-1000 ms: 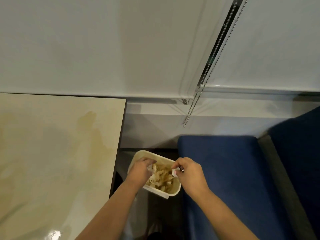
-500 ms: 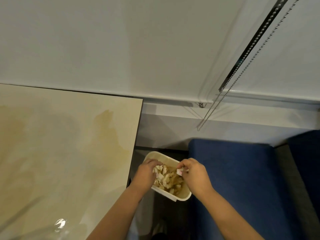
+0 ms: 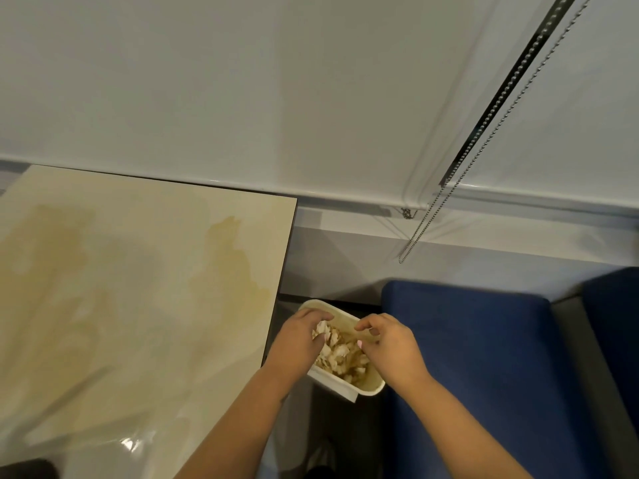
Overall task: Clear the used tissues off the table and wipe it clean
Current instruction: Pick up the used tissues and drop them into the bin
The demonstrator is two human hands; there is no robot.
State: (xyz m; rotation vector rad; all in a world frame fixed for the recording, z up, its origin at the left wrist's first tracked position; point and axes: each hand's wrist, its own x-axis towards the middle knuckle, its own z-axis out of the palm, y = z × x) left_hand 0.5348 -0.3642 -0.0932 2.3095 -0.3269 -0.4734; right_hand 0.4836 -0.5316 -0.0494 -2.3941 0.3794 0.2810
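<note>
Tissues (image 3: 333, 350), crumpled and stained, are lying heaped in a cream bin (image 3: 370, 388) that is standing on the floor in the gap between the table (image 3: 138, 305) at 9 o'clock and a blue seat (image 3: 484, 357) at 3 o'clock. Both hands are hovering over the bin's mouth: the left hand (image 3: 297, 344) is curling its fingers round a wad of tissue at the 10 o'clock side of the heap, while the right hand (image 3: 390, 344) is hanging with fingers loosely bent toward the pile, seemingly holding nothing. Judging by their look, the tissues are feather-light, soft and limp, possibly damp, so they are likely tearing or shedding scraps if pulled; bunching each wad whole from above is looking like the safest hold. The tabletop is showing no tissues in the part in view, only a broad yellowish stain spreading toward its 3 o'clock edge, so the wiping is apparently yet to be done. A white blind (image 3: 242, 81) is hanging at 12 o'clock, its bead chain (image 3: 484, 133) dangling at 1 o'clock, well apart from the hands. The table's dark edge is crowding the bin at 9 o'clock, leaving the left forearm little room
</note>
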